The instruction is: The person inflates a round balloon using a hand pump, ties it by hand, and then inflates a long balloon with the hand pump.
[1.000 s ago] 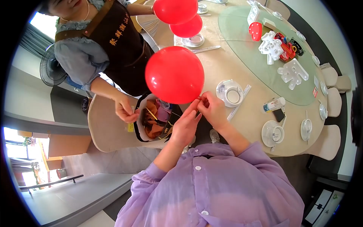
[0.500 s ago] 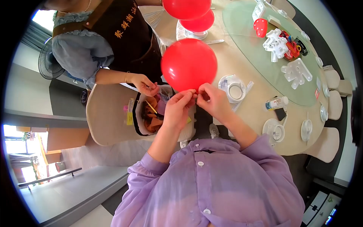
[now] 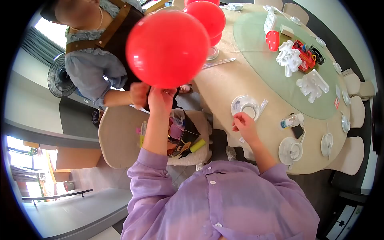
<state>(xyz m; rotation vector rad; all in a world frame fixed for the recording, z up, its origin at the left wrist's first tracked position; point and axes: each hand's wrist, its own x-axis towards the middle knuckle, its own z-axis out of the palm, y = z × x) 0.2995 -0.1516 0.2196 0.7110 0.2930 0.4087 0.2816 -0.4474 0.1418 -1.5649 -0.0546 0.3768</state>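
Observation:
A large round red balloon (image 3: pixel 168 49) is at the upper middle, its lower end at the fingers of my left hand (image 3: pixel 161 100), which are closed on it. Close beside that hand is the co-worker's hand (image 3: pixel 139 95), blurred. My right hand (image 3: pixel 245 125) is apart from the balloon, over the table edge beside a white plate and bowl set (image 3: pixel 244 105); its fingers are curled, and whatever they may hold is too small to tell. Another red balloon (image 3: pixel 205 19) shows behind the first. A bag of coloured items (image 3: pixel 180 134) sits on a chair below my left hand.
The round table (image 3: pixel 224 82) carries a green glass turntable (image 3: pixel 256 52) with white foil-like shapes (image 3: pixel 313 85) and a red item. A bottle (image 3: pixel 292 121) and more tableware stand near the edge. An aproned person (image 3: pixel 94 60) is at the left, before a fan (image 3: pixel 60 76).
The balloon has moved left and up with my left hand, toward the co-worker. My right hand has come away from it to the right. The co-worker's hand is now beside my left hand.

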